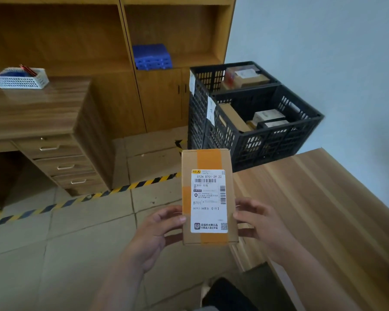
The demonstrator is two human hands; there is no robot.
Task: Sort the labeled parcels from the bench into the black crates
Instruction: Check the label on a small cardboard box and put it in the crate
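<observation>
Bare forearms — no sleeves showing.

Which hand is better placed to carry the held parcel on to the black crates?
Probably the right hand. Both hands grip the parcel, the left hand on its other edge, but the black crates stand ahead to the right, beyond the bench.

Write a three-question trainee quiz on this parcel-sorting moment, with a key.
1. True or false: the cardboard parcel is held by both the left hand and the right hand.
2. Which code is printed large on the shipping label? A) B701 B) C305 C) A120
3. Fill in: the two black crates already hold ____.

Key: 1 true; 2 A; 3 parcels.
</observation>
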